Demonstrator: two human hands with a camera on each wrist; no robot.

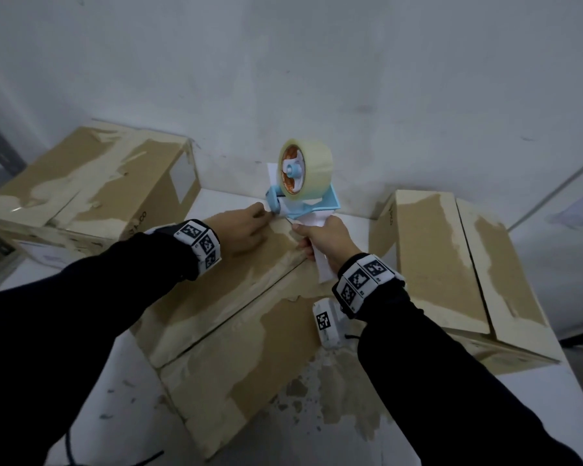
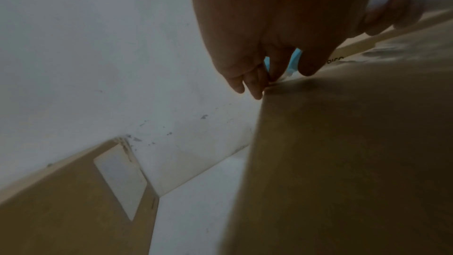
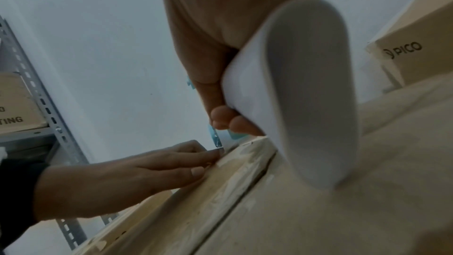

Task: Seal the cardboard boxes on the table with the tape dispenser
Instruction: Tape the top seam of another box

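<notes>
A worn cardboard box (image 1: 249,331) lies before me with its flaps closed; the centre seam runs diagonally away from me. At the box's far end my right hand (image 1: 323,237) grips the white handle (image 3: 294,94) of a blue tape dispenser (image 1: 303,200), which carries a roll of clear tape (image 1: 305,169). My left hand (image 1: 261,215) rests at the box's far edge beside the dispenser's nose. Its fingers (image 3: 196,154) lie nearly straight, with a fingertip touching the tape end (image 3: 217,141) at the edge. The thumb (image 2: 308,65) lies on the box top (image 2: 343,143).
A second box (image 1: 91,183) stands at the back left and a third, with PICO printed on it (image 3: 412,46), at the right (image 1: 451,257). All sit on a white table (image 1: 115,381) against a white wall. A metal shelf upright (image 3: 36,94) rises at the left.
</notes>
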